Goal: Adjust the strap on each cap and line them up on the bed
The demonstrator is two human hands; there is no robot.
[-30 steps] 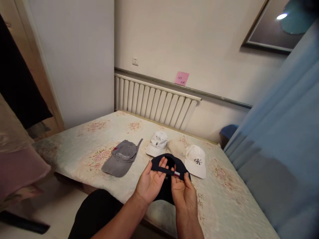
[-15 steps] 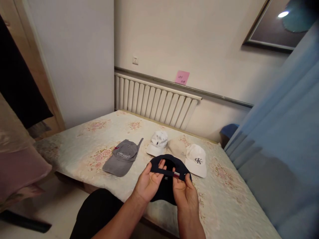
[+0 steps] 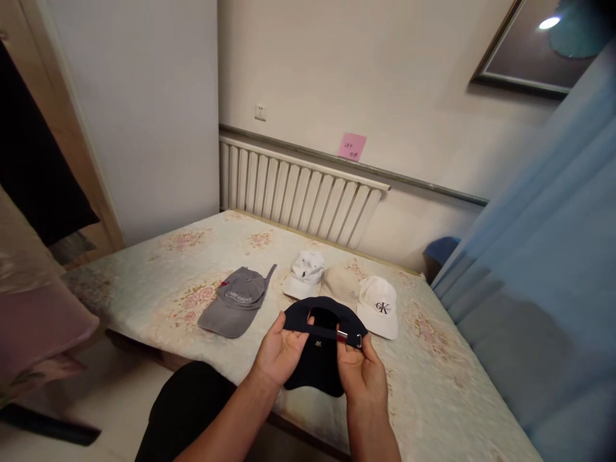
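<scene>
Between my two hands is a dark navy baseball cap [image 3: 315,369], its back strap and metal buckle [image 3: 342,337] turned toward me. My left hand [image 3: 280,351] grips the left edge by the strap, thumb on the outside and fingers inside. At the buckle end, my right hand [image 3: 362,371] pinches the right edge the same way. Just beyond the cap lie a white cap with a small dark logo [image 3: 305,274], a beige cap [image 3: 341,284] and a white cap with dark letters [image 3: 379,307]. A grey cap [image 3: 235,301] with its strap sticking out rests to the left.
The caps lie on a bed with a floral cover [image 3: 144,276]. Behind it are a white radiator [image 3: 298,189] and a pink note [image 3: 352,147] on the wall. A blue curtain [image 3: 539,256] hangs on the right; clothes [image 3: 38,282] hang on the left.
My hands have moved slightly apart, and the navy cap's back opening is spread a little wider. The strap's end by the buckle now shows more. The other caps have stayed in place.
</scene>
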